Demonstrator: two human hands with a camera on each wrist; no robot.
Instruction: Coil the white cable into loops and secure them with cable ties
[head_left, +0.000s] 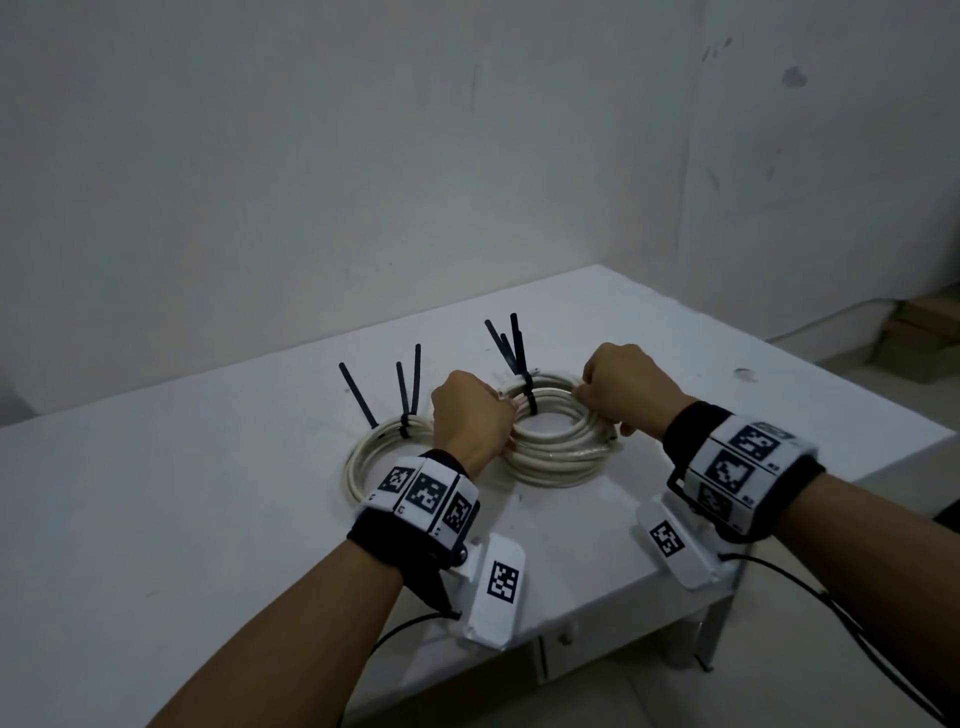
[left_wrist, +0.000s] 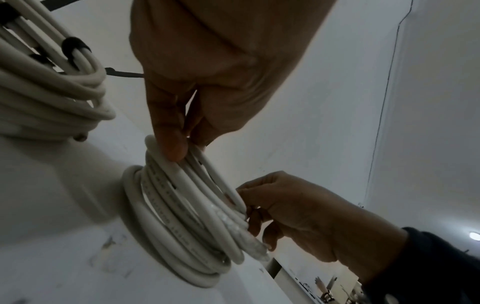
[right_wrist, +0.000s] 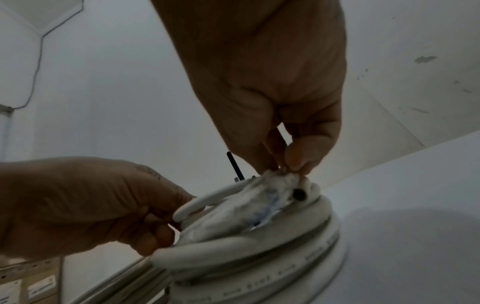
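Two coils of white cable lie on the white table. The right coil has black cable ties standing up from its far side. My left hand grips that coil's left side, fingers curled round the strands. My right hand pinches its right side from above. In the left wrist view the coil sits tilted between both hands. The left coil lies flat with its own black ties and neither hand touches it.
The table's right edge and front corner are close to my wrists, with a drawer front under the top. Cardboard boxes sit on the floor at far right. A grey wall rises behind the table.
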